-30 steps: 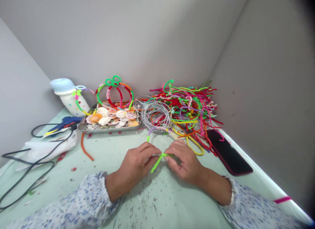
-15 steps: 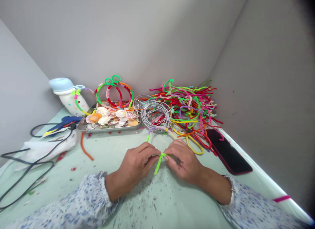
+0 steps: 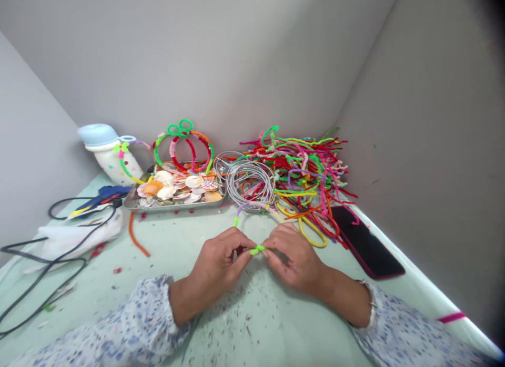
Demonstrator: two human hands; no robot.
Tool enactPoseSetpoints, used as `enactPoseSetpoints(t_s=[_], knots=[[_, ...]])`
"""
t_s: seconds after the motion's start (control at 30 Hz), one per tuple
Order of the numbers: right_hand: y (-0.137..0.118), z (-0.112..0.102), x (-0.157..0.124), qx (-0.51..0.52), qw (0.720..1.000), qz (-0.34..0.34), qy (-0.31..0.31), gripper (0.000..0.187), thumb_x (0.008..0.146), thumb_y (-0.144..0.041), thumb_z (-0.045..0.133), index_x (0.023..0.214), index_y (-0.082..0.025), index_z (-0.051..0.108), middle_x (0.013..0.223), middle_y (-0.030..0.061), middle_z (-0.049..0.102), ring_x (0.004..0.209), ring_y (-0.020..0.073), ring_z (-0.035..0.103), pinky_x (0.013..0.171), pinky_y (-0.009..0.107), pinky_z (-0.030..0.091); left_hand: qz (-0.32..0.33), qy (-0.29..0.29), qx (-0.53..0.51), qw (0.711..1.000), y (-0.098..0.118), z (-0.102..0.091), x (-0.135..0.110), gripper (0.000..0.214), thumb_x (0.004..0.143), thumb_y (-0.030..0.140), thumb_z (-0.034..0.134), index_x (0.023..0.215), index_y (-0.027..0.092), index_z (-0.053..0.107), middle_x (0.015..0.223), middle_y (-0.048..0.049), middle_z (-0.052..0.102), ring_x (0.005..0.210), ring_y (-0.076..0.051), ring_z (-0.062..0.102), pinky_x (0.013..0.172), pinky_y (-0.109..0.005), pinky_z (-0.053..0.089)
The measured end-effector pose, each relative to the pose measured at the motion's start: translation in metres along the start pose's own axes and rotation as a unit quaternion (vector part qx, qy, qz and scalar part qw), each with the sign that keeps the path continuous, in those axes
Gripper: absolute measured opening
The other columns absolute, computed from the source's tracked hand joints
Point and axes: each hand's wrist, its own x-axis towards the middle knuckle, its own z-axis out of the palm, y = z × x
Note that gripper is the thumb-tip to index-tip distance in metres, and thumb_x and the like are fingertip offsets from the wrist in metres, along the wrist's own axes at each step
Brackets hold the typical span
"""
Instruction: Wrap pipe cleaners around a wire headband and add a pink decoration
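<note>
A bright green pipe cleaner (image 3: pixel 258 249) is pinched between the fingertips of both hands, low over the table. My left hand (image 3: pixel 221 259) is closed, thumb and forefinger meeting at its left end. Opposite it, my right hand (image 3: pixel 295 256) is closed on the other side, its grip partly hidden behind the fingers. Just beyond my hands arches a headband (image 3: pixel 256 204) wrapped in purple, pink and green fuzz, its ends passing down behind the fingers. Whether the green piece is joined to that headband I cannot tell.
Seashells fill a metal tray (image 3: pixel 173 209), with wrapped hoops (image 3: pixel 192 146) standing over it. Grey coiled wire (image 3: pixel 250 185) and a heap of pipe cleaners (image 3: pixel 307 162) lie behind. At right is a phone (image 3: pixel 369 246); at left, a bottle (image 3: pixel 112 159), glue gun (image 3: pixel 100 197) and black cable (image 3: pixel 55 262).
The green pipe cleaner's loose end hung down toward me; now it is folded up and lies between the left fingertips. Both hands stay in nearly the same place.
</note>
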Motion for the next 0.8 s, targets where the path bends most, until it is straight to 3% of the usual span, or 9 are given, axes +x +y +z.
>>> enactPoseSetpoints(t_s=[0.2,0.47,0.8], knots=[[-0.0005,0.0006,0.0002,-0.009,1.000,-0.008,-0.003,0.010,0.088,-0.018,0.050,0.085,-0.018,0.060,0.072,0.0030,0.060,0.072,0.0179,0.052,0.072,0.035,0.038,-0.059,0.011,-0.039,0.997,0.0064,0.0010,0.0011,0.011,0.083,0.018,0.061,0.073,0.015,0.063,0.065,0.0015,0.056,0.058,-0.010,0.050,0.056,-0.022,0.039],[-0.0002,0.0021,-0.0011,-0.016,0.999,-0.024,-0.013,0.009,0.087,-0.017,0.052,0.084,-0.017,0.060,0.072,0.0038,0.060,0.071,0.0179,0.052,0.071,0.036,0.037,-0.143,-0.002,-0.108,0.984,0.0090,0.0038,-0.0003,0.015,0.082,0.023,0.061,0.070,0.015,0.058,0.061,0.0035,0.050,0.056,-0.010,0.044,0.053,-0.022,0.036],[0.0016,0.0011,-0.0016,-0.012,1.000,-0.006,-0.006,0.007,0.088,-0.018,0.052,0.085,-0.017,0.059,0.073,0.0034,0.060,0.072,0.0176,0.051,0.070,0.035,0.037,-0.124,-0.004,-0.074,0.989,0.0065,0.0070,0.0004,0.013,0.086,0.025,0.057,0.077,0.015,0.059,0.068,0.0015,0.054,0.061,-0.011,0.047,0.057,-0.023,0.037]])
